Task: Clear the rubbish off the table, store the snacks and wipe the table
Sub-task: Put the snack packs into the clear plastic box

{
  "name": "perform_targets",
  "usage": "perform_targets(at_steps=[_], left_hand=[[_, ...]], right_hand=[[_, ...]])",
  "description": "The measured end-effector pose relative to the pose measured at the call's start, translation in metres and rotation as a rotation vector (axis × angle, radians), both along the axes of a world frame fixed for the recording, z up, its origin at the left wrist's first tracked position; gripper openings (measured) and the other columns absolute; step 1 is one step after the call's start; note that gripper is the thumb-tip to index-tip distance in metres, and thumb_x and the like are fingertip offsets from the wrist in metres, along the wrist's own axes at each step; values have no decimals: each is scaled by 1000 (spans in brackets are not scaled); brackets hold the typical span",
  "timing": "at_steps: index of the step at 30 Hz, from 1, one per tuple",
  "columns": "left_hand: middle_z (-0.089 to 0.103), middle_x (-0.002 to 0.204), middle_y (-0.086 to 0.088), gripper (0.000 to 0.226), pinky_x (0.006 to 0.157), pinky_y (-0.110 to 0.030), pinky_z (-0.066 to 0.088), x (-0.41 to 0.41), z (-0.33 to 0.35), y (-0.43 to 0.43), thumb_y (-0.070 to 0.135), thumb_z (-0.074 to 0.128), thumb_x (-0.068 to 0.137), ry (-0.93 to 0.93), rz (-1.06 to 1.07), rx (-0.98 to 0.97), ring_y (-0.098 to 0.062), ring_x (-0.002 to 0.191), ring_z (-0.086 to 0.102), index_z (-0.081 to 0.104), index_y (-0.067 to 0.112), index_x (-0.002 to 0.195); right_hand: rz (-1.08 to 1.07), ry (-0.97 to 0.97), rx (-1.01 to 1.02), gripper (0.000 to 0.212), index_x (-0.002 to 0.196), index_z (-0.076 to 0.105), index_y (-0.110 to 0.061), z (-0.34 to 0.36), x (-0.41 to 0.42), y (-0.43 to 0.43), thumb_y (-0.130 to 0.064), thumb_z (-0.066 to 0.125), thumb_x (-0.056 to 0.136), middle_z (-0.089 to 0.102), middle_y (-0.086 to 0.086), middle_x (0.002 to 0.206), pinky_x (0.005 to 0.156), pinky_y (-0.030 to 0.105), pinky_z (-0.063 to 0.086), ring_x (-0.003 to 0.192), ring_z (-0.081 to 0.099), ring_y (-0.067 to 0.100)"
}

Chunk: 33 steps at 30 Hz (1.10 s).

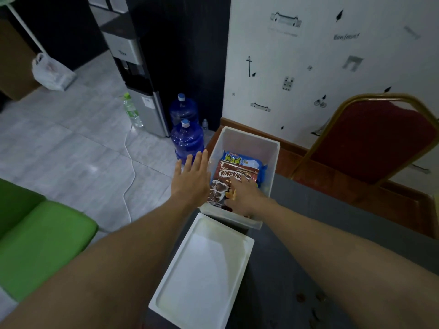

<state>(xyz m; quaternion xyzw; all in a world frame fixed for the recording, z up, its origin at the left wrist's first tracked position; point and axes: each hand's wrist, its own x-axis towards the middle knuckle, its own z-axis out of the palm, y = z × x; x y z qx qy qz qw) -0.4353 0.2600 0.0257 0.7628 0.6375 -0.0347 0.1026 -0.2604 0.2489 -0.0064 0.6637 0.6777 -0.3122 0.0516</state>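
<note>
Grey tabletop (308, 233) shows no loose rubbish, so clearing looks largely done; wiping is not yet done. White lid (204, 269) lies off, just beside the open storage bin (249, 138), which holds 2 snacks, a brown packet (228, 176) over a blue packet (240, 160), so storing seems nearly finished. Left hand (190, 179) is flat, fingers straight, holding nothing, at the bin's left wall. Right hand (244, 198) rests on the brown packet; whether it grips I cannot tell. Crumbs (300, 297) dot the table's near part.

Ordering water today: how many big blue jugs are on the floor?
2. One blue jug stands beside the water dispenser; the second jug stands just in front of it, next to the white bin. Others may be hidden.
</note>
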Motion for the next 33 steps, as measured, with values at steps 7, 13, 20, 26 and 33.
perform_targets(at_steps=[7,13,20,26,33], left_hand=[[-1,166,-3,62,123,-49,5,8,22,-11,48,13,104,6,-116,57,-25,153,-2,-5,22,157],[2,166,-3,62,123,-49,5,18,47,-28,50,17,104,-6,-112,38,-25,153,0,-2,24,157],[8,166,-3,62,123,-49,6,32,68,-61,50,19,104,-19,-94,35,-26,152,5,2,25,158],[20,163,-4,62,122,-50,14,45,78,-99,52,22,103,-34,-103,90,-24,150,17,8,25,157],[20,163,-1,61,120,-51,19,36,74,-131,51,19,103,-64,-139,103,-23,150,19,9,27,157]], right_hand=[[-82,23,330,68,153,30,-23,44,17,-15,-52,55,97,37,5,155,119,51,28,146,28,30],[-133,1,315,75,161,11,-23,73,48,-43,-60,37,101,5,6,169,124,54,0,155,-2,31],[-193,-6,337,74,161,10,-24,99,76,-86,-61,34,102,5,6,169,123,55,4,155,-1,32],[-199,57,332,74,161,9,-25,100,83,-113,-61,35,101,4,7,169,123,53,7,155,0,31],[-187,80,320,73,161,9,-25,107,76,-147,-59,36,102,7,7,169,122,52,13,155,4,31]])
